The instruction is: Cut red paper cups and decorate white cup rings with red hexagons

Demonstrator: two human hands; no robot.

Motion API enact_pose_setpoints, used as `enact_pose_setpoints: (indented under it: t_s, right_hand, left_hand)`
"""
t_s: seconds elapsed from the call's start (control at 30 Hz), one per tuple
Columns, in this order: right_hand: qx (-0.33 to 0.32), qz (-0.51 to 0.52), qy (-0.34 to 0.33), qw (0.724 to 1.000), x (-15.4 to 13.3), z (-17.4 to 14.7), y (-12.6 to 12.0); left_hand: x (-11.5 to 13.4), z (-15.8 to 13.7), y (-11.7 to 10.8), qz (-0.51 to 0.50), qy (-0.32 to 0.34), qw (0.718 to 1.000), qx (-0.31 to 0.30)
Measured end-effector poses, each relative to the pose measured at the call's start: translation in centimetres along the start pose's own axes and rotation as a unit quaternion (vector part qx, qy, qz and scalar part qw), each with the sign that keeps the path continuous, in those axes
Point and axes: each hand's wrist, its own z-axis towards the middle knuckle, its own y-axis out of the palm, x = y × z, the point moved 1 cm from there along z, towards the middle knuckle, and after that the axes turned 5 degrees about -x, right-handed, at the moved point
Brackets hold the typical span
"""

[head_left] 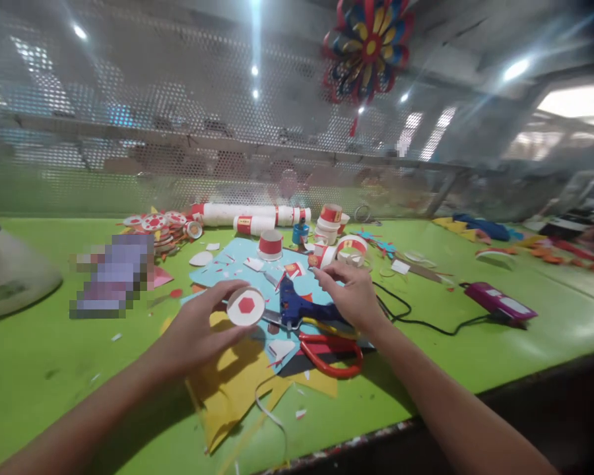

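Note:
My left hand (pixel 200 323) grips a white paper cup (pixel 246 307) between thumb and fingers, its round end with a red hexagon turned towards me. My right hand (pixel 351 293) is over the handle side of a blue glue gun (pixel 301 307). Its thumb and forefinger come together beside a small orange-red piece (pixel 313 261); whether they pinch it I cannot make out. Red-handled scissors (pixel 332 359) lie below the glue gun. Underneath are light blue paper (pixel 228 267) and yellow paper (pixel 228 396) with scraps.
A red-and-white cup (pixel 270 245) stands behind my hands. Rows of stacked cups (pixel 240 214) lie at the back. Left are red-and-white discs (pixel 153 221) and a blurred-out flat object (pixel 116 274). A purple box (pixel 499 303) with a black cord sits right. A mesh panel (pixel 178 132) rises behind the green table (pixel 143 422).

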Motion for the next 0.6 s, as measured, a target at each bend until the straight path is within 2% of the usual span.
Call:
enact_pose_setpoints:
  t_s: [0.13,0.23,0.33,0.5,0.6]
  right_hand:
    - [0.069,0.028,0.025,0.997,1.0,0.8,-1.3]
    - [0.095,0.058,0.037,0.993,1.2,1.0,-2.0]
    - [0.084,0.084,0.045,0.992,1.1,0.8,-1.8]
    - [0.022,0.103,0.046,0.993,0.3,0.0,-0.5]
    - [0.020,0.103,0.047,0.993,0.3,0.0,-0.3]
  left_hand:
    - [-0.5,-0.3,0.3,0.011,0.020,0.999,-0.023]
    - [-0.7,-0.5,0.4,0.025,0.025,0.998,-0.045]
    - [-0.4,-0.4,0.0,0.026,0.018,0.999,-0.031]
    - [-0.1,-0.1,-0.3,0.014,0.007,1.000,-0.021]
    - [-0.2,-0.1,-0.1,0.025,-0.003,0.999,-0.021]
